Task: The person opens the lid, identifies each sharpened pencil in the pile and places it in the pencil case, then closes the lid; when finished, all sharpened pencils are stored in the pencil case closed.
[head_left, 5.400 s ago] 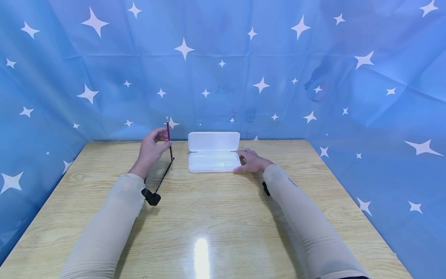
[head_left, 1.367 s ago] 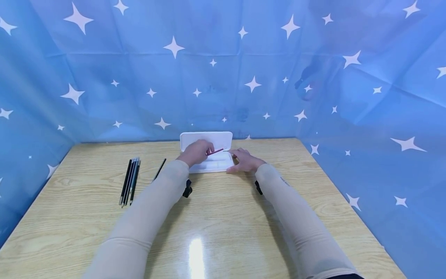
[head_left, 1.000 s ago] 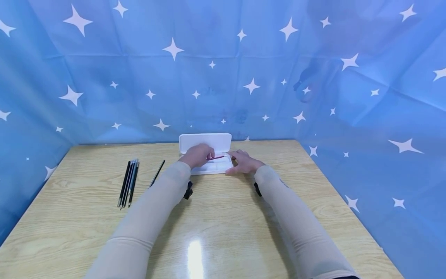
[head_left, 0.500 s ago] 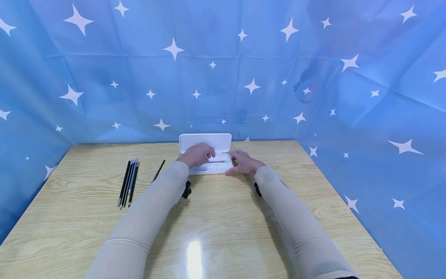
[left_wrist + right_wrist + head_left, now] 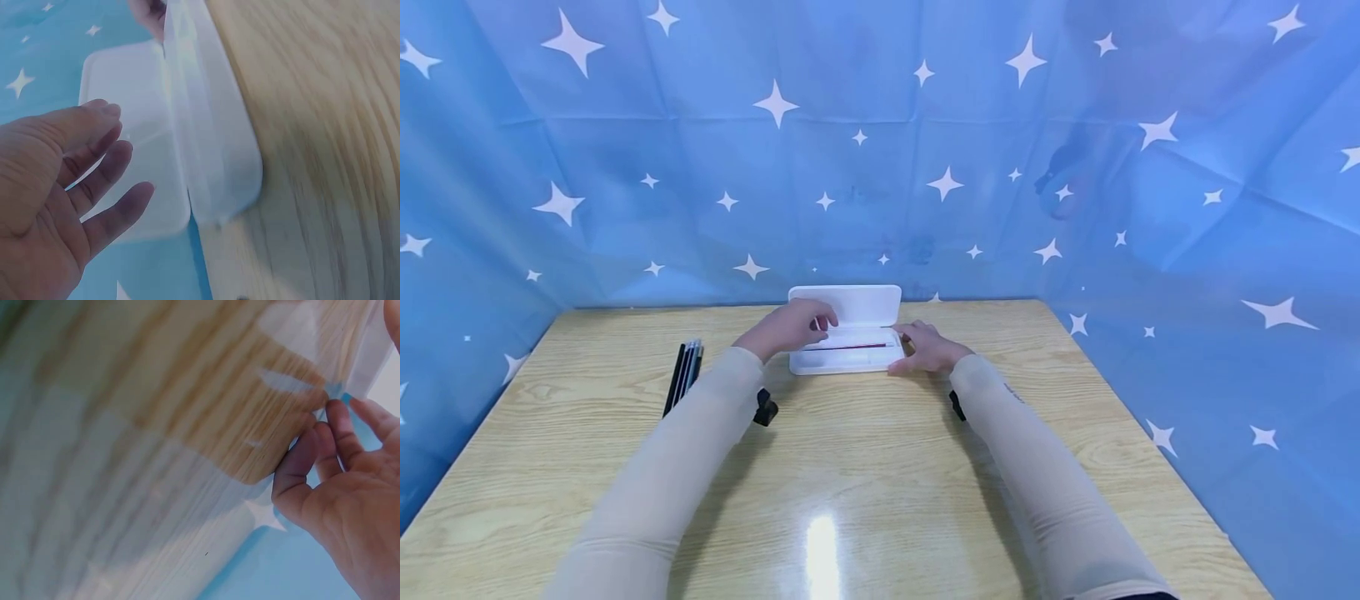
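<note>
A white pencil case [image 5: 850, 362] stands at the back middle of the table with its lid [image 5: 861, 307] raised. Lengthwise in its tray lies a red pencil [image 5: 868, 345]. My left hand [image 5: 792, 323] hovers over the case's left end, its fingers loosely bent and nothing between them; the left wrist view shows the same gap between thumb and fingertips [image 5: 145, 190]. At the case's right end my right hand [image 5: 928, 348] grips the edge between thumb and fingers. In the right wrist view, its fingers [image 5: 294, 462] are bent beside a shiny surface.
Several dark pencils [image 5: 682, 375] lie side by side on the left of the wooden table [image 5: 880, 467], partly behind my left sleeve. A blue starry curtain [image 5: 880, 167] hangs right behind the table and along both sides.
My left hand has laid the red pencil in the case, let it go and drawn back left. A lone dark pencil is now hidden by the left forearm. The right hand has stayed put.
</note>
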Tool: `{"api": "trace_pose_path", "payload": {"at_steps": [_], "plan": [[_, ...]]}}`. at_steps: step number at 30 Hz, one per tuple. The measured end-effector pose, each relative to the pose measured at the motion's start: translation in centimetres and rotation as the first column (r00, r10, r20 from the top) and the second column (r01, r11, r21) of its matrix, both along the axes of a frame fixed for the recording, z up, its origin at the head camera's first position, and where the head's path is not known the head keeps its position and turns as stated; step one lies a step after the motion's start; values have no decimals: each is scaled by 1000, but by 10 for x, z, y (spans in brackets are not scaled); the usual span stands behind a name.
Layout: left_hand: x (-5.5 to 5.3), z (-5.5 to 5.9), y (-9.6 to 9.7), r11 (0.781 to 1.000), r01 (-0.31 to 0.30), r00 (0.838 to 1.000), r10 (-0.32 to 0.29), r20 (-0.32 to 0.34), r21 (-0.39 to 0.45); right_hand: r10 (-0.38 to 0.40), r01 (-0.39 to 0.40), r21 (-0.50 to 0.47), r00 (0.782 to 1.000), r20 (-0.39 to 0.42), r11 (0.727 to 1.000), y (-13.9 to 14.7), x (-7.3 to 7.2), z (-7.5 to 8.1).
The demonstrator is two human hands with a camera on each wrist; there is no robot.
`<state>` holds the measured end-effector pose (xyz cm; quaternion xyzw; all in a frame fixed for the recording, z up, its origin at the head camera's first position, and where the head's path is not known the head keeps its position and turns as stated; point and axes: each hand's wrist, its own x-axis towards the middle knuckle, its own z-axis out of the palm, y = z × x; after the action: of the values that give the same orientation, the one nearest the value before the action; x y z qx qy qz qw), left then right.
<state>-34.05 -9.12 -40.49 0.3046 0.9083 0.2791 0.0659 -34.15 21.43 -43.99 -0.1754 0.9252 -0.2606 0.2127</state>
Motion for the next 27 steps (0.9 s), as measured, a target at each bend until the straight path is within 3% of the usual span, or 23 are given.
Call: {"api": "trace_pose_path", "payload": {"at_steps": [7, 14, 19, 27], "plan": [[7, 6, -46, 989, -73, 997, 72, 10, 128, 15, -15, 3, 1000, -4, 1000, 1, 0, 0], [19, 8, -97, 973, -163, 987, 159, 37, 165, 19, -19, 1, 1000, -1, 1000, 1, 2, 2], [30, 7, -130, 953, -249, 966, 232, 114, 172, 24, -24, -2, 1000, -3, 1000, 1, 3, 3], [47, 3, -161, 938, -282, 948, 240, 210, 202, 30, -30, 7, 1000, -8, 1000, 1, 2, 3]]}}
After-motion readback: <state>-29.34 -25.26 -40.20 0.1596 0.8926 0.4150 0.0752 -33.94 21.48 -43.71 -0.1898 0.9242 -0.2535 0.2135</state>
